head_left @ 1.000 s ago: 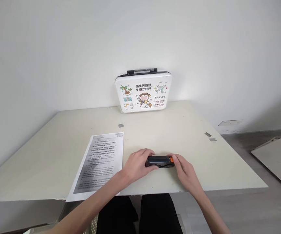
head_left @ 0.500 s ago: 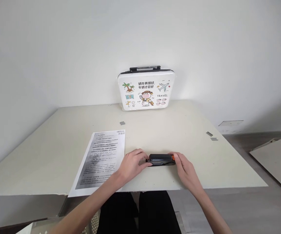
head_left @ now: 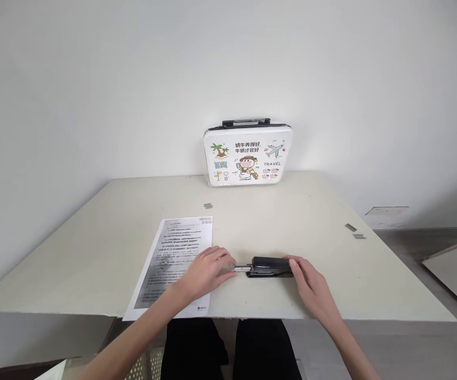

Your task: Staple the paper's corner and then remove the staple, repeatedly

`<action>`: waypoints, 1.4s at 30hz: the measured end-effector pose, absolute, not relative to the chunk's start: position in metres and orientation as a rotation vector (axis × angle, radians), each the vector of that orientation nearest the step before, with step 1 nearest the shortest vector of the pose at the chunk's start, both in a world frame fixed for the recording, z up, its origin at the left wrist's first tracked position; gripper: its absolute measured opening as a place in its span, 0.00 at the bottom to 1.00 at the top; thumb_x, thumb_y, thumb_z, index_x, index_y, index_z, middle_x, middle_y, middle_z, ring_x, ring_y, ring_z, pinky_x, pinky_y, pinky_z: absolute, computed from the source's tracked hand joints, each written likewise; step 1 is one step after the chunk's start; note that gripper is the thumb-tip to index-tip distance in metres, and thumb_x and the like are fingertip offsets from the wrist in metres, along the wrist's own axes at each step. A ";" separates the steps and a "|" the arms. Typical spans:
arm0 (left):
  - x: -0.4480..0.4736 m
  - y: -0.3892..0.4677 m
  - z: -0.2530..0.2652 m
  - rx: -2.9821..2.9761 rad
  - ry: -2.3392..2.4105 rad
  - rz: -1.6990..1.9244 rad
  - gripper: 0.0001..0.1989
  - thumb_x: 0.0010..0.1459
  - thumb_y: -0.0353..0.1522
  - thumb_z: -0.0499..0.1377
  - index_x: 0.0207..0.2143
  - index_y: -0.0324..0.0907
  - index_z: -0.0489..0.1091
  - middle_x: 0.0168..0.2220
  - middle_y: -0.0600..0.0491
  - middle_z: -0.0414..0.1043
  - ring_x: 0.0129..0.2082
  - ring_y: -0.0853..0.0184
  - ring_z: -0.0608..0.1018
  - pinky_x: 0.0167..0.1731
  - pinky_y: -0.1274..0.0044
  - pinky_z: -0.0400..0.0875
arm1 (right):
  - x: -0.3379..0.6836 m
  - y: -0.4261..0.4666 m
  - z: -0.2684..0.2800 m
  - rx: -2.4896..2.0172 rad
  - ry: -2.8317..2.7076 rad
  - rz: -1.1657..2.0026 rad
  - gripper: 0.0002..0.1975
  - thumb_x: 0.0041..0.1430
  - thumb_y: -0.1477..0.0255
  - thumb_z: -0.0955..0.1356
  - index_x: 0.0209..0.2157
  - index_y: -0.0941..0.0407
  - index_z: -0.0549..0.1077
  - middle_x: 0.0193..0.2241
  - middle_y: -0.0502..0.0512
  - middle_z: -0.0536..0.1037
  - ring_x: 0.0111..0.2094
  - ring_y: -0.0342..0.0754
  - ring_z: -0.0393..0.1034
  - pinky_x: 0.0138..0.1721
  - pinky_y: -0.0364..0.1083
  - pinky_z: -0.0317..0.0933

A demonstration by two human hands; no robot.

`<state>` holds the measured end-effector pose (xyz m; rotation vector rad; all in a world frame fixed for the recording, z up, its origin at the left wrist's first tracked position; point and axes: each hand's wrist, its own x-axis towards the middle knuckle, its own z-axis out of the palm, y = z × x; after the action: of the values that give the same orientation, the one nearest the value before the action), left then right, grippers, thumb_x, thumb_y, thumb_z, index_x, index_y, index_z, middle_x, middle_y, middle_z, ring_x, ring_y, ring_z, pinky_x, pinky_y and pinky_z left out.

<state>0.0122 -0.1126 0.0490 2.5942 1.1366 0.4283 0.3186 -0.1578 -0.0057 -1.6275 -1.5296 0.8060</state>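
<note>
A black stapler (head_left: 271, 265) lies on the table near its front edge, its length running left to right. My right hand (head_left: 307, 279) is closed around its right end, hiding that end. From the stapler's left end a silver metal staple magazine (head_left: 243, 268) sticks out. The fingers of my left hand (head_left: 211, 269) pinch the magazine's outer tip, which they cover. Beneath my left hand and forearm lies a printed sheet of paper (head_left: 176, 237), partly hidden by them.
A white cartoon-printed case (head_left: 248, 158) with a black handle stands against the wall at the back of the table (head_left: 133, 200). Small grey staple strips lie behind the paper (head_left: 208, 206) and near the right edge (head_left: 358, 236).
My left hand has drawn the metal magazine out of the stapler's left end. The orange part at the right end no longer shows. The view has shifted slightly.
</note>
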 end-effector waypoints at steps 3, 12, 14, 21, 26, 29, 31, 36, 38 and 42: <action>0.004 -0.098 0.053 2.555 1.132 0.439 0.21 0.66 0.47 0.62 0.57 0.50 0.69 0.51 0.51 0.76 0.50 0.58 0.78 0.48 0.67 0.74 | 0.318 -0.157 -0.007 -1.631 -1.527 0.815 0.25 0.73 0.51 0.57 0.53 0.50 0.75 0.54 0.59 0.79 0.52 0.55 0.75 0.50 0.51 0.71; -0.020 0.032 0.038 2.363 1.912 0.528 0.13 0.64 0.30 0.58 0.51 0.44 0.70 0.45 0.49 0.75 0.46 0.58 0.78 0.50 0.66 0.70 | 0.318 -0.154 -0.011 -1.629 -1.531 0.774 0.25 0.73 0.51 0.57 0.52 0.51 0.76 0.53 0.59 0.80 0.51 0.55 0.76 0.49 0.51 0.73; -0.026 0.050 0.035 2.338 1.958 0.513 0.12 0.64 0.30 0.58 0.49 0.44 0.71 0.45 0.48 0.74 0.45 0.57 0.78 0.50 0.65 0.70 | 0.317 -0.154 -0.010 -1.623 -1.524 0.777 0.24 0.73 0.52 0.57 0.51 0.50 0.76 0.52 0.59 0.80 0.51 0.55 0.76 0.49 0.51 0.73; -0.034 0.071 0.029 2.339 1.996 0.480 0.08 0.65 0.33 0.58 0.44 0.46 0.75 0.46 0.47 0.72 0.48 0.54 0.76 0.52 0.64 0.68 | 0.314 -0.156 -0.003 -1.579 -1.517 0.802 0.22 0.74 0.54 0.58 0.52 0.50 0.75 0.53 0.60 0.79 0.51 0.56 0.76 0.50 0.52 0.72; -0.032 0.076 0.025 2.374 1.982 0.472 0.09 0.66 0.32 0.56 0.41 0.45 0.77 0.47 0.45 0.73 0.52 0.52 0.74 0.54 0.61 0.64 | 0.315 -0.155 -0.005 -1.595 -1.501 0.811 0.23 0.73 0.53 0.58 0.51 0.50 0.76 0.52 0.60 0.80 0.51 0.56 0.76 0.49 0.51 0.73; -0.034 0.076 0.023 2.396 1.973 0.462 0.11 0.66 0.32 0.54 0.40 0.46 0.77 0.47 0.45 0.75 0.53 0.51 0.72 0.54 0.61 0.63 | 0.314 -0.155 -0.003 -1.587 -1.501 0.809 0.23 0.73 0.53 0.58 0.51 0.51 0.76 0.52 0.59 0.80 0.51 0.56 0.76 0.50 0.51 0.73; -0.036 0.076 0.022 2.406 1.965 0.457 0.11 0.67 0.32 0.54 0.40 0.46 0.77 0.47 0.45 0.77 0.52 0.51 0.72 0.54 0.61 0.63 | 0.314 -0.156 0.001 -1.570 -1.504 0.812 0.23 0.73 0.53 0.58 0.51 0.51 0.76 0.52 0.60 0.80 0.51 0.56 0.76 0.50 0.51 0.72; -0.048 0.072 0.023 2.400 1.944 0.463 0.11 0.67 0.33 0.53 0.37 0.46 0.76 0.45 0.46 0.78 0.51 0.52 0.73 0.54 0.62 0.62 | 0.313 -0.157 0.004 -1.553 -1.502 0.829 0.24 0.73 0.53 0.57 0.52 0.51 0.76 0.52 0.61 0.80 0.51 0.57 0.76 0.51 0.53 0.72; -0.054 0.069 0.023 2.383 1.938 0.479 0.11 0.67 0.34 0.53 0.35 0.46 0.75 0.44 0.46 0.78 0.51 0.52 0.73 0.55 0.61 0.62 | 0.314 -0.156 0.001 -1.556 -1.509 0.820 0.23 0.73 0.53 0.57 0.52 0.51 0.76 0.51 0.60 0.80 0.50 0.56 0.76 0.51 0.53 0.72; -0.064 0.060 0.026 2.329 1.913 0.549 0.11 0.67 0.36 0.54 0.32 0.45 0.73 0.43 0.45 0.76 0.52 0.51 0.73 0.57 0.61 0.61 | 0.316 -0.154 -0.009 -1.571 -1.519 0.790 0.24 0.73 0.51 0.58 0.50 0.50 0.76 0.50 0.59 0.81 0.49 0.56 0.77 0.47 0.51 0.73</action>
<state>-0.0636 0.0595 0.0263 2.3289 1.9130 0.5492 0.3164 -0.1537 -0.0086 -1.5707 -1.5193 0.7901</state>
